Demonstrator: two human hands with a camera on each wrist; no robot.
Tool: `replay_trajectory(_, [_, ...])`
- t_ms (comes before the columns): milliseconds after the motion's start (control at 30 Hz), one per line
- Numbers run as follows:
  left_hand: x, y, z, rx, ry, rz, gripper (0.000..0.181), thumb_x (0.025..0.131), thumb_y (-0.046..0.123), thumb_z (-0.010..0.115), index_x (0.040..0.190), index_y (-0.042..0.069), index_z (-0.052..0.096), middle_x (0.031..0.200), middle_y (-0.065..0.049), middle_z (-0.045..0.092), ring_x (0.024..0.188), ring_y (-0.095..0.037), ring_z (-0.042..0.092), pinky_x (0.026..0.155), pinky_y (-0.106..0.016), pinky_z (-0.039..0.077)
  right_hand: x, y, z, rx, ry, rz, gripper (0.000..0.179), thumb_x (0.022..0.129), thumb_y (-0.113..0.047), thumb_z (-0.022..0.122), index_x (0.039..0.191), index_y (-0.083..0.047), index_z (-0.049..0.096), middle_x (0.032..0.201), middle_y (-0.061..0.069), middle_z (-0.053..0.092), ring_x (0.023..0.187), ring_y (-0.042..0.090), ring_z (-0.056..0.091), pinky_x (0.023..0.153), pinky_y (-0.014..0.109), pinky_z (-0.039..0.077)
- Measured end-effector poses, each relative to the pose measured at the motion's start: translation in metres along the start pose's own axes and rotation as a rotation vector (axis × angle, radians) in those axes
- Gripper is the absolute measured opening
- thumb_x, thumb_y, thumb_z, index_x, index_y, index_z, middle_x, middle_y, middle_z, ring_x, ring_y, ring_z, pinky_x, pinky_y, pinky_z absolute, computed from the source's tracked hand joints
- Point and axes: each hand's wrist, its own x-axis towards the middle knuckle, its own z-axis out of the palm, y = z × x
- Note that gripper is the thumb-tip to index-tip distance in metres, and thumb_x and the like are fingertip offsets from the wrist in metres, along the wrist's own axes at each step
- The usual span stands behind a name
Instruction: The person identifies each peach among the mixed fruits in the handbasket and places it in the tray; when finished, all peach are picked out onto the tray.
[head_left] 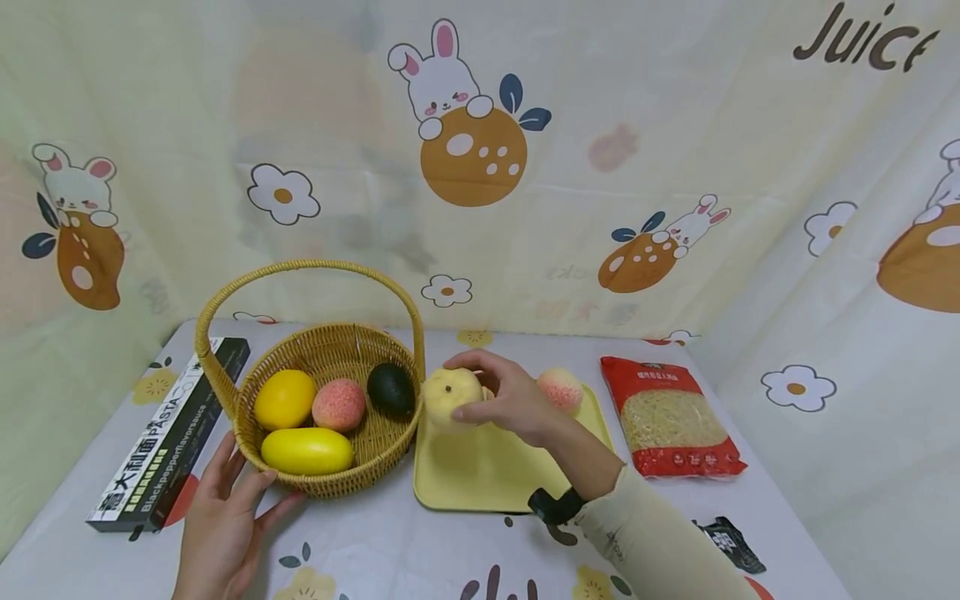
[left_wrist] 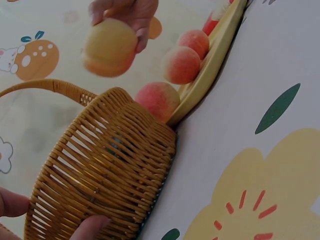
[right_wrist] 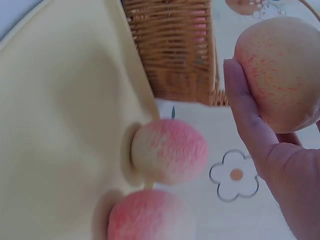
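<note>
My right hand (head_left: 504, 398) grips a pale yellow peach (head_left: 452, 395) above the left part of the yellow tray (head_left: 487, 492), close to the wicker basket's right rim. Red speckles show on this peach in the right wrist view. My left hand (head_left: 225, 521) touches the front left of the wicker basket (head_left: 352, 482) with spread fingers. Inside the basket lie a round orange-yellow fruit (head_left: 285, 399), a pink peach (head_left: 339, 405), a dark avocado (head_left: 391, 390) and a long yellow fruit (head_left: 307, 452). On the tray sits another peach (head_left: 560, 390); the left wrist view shows more peaches (left_wrist: 181, 65) there.
A black and white pasta box (head_left: 176, 433) lies left of the basket. Right of the tray is a red bag of noodles (head_left: 671, 417), with a small black packet (head_left: 727, 543) nearer the front. The basket's tall handle (head_left: 315, 265) arches upward. A printed curtain hangs behind.
</note>
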Motion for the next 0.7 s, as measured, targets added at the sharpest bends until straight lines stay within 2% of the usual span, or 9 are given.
replay_trajectory(167, [0.0,0.0,0.0,-0.001,0.0,0.002,0.087,0.105,0.005,0.051,0.166,0.053,0.01,0.181,0.004,0.003,0.156,-0.032,0.032,0.095,-0.05,0.063,-0.013,0.007,-0.013,-0.027,0.026,-0.003,0.057,0.083,0.0,0.082,0.136,-0.007,0.064,0.143,0.011,0.062,0.121,0.027,0.059,0.091,0.03,0.059])
replay_trajectory(400, [0.0,0.0,0.001,-0.007,0.003,0.0,0.088,0.105,0.004,0.051,0.166,0.052,0.009,0.181,0.004,0.002,0.158,-0.032,0.029,0.095,-0.05,0.062,-0.028,0.02,-0.023,-0.031,0.053,0.057,0.056,0.085,-0.003,0.08,0.138,-0.007,0.063,0.14,0.015,0.061,0.119,0.028,0.059,0.091,0.031,0.06])
replay_trajectory(600, [0.0,-0.001,0.001,-0.006,0.005,0.001,0.088,0.105,0.005,0.052,0.166,0.052,0.01,0.181,0.004,0.003,0.157,-0.032,0.031,0.093,-0.048,0.064,-0.033,0.036,-0.02,-0.01,0.054,0.112,0.057,0.087,-0.007,0.082,0.14,-0.009,0.063,0.146,0.016,0.058,0.115,0.025,0.061,0.081,0.036,0.065])
replay_trajectory(700, [0.0,-0.001,0.0,-0.005,0.004,0.0,0.087,0.105,0.006,0.052,0.166,0.053,0.01,0.181,0.004,0.003,0.156,-0.032,0.031,0.093,-0.048,0.064,-0.033,0.045,-0.014,0.003,0.041,0.136,0.058,0.087,-0.007,0.082,0.142,-0.01,0.063,0.144,0.017,0.059,0.114,0.025,0.061,0.079,0.039,0.066])
